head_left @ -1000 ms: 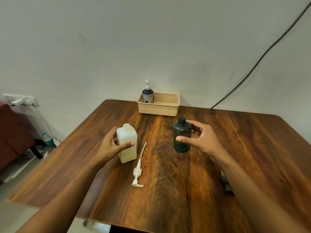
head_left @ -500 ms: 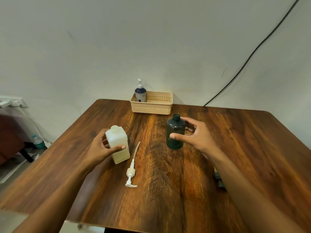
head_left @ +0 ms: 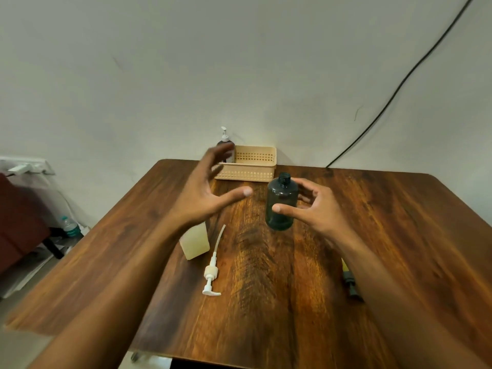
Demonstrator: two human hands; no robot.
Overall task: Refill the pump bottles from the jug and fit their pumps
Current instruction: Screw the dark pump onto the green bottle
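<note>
A: Why is the dark bottle (head_left: 282,202) standing bare-necked in the middle of the table (head_left: 372,235)?

B: So it can take liquid. Its mouth is uncapped and it stands upright, and from here it looks empty, though the tinted wall makes that hard to be sure of. The right hand (head_left: 316,209) cups around it, grip spread, thumb in front and fingers behind; I judge that is to steady it, but I cannot tell whether it touches.

A: And the jug (head_left: 194,242)?

B: Upright at the left, partly hidden under the left hand (head_left: 205,195). That hand is raised above it with fingers splayed wide, gripping nothing.

A: The loose pump (head_left: 212,272)?

B: Lying flat just beside the jug, tube pointing away, near enough to fit once the bottle is filled.

A: What about the one at the back?

B: A bottle with its pump on (head_left: 225,143) stands in the basket (head_left: 255,162) against the wall, probably parked there as finished.
</note>
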